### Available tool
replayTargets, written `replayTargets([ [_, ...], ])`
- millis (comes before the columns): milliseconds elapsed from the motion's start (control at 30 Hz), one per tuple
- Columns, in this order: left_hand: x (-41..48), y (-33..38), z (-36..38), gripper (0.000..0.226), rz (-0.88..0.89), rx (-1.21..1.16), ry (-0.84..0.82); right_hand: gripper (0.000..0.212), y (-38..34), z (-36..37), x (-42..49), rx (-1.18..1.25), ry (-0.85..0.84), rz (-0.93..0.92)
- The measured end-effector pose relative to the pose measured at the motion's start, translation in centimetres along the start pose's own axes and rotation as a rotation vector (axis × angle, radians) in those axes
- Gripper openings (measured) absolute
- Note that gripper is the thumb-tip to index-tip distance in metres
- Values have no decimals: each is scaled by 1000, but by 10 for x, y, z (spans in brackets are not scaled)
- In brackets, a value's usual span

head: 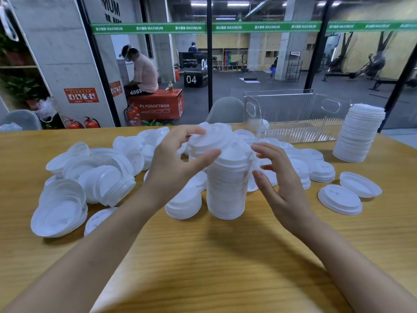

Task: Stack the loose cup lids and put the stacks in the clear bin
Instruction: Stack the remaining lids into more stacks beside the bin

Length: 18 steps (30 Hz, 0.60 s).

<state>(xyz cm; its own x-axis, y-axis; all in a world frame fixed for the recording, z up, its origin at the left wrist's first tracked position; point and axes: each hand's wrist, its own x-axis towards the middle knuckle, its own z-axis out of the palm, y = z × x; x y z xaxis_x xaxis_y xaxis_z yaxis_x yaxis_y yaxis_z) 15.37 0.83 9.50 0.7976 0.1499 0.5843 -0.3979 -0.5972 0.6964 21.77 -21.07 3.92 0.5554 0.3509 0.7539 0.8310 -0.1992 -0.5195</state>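
The left hand (180, 159) pinches a white plastic cup lid (209, 138) in a narrow grip, tilted over the tall white stack of lids (228, 188) on the wooden tabletop (203, 256), likely to seat it. The right hand (277, 181), grip wide and empty, hovers beside the stack, probably to steady it. The clear ribbed plastic bin (293, 114) stands behind.

Tilted lid (209, 139) above upright stack (228, 188), clear bin (293, 115) beyond.

Matt white plastic lids (228, 177), clear ribbed plastic bin (293, 118), wood-grain table (203, 256)
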Motion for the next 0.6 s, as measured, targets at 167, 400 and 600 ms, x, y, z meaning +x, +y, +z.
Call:
replayTargets([
  [167, 6, 10, 19, 46, 100, 56, -103, 38, 1, -2, 1, 15, 48, 11],
  [400, 3, 10, 23, 53, 90, 34, -146, 38, 1, -1, 0, -5, 11, 2],
  [600, 1, 7, 23, 53, 115, 42, -147, 38, -1, -1, 0, 4, -5, 2],
])
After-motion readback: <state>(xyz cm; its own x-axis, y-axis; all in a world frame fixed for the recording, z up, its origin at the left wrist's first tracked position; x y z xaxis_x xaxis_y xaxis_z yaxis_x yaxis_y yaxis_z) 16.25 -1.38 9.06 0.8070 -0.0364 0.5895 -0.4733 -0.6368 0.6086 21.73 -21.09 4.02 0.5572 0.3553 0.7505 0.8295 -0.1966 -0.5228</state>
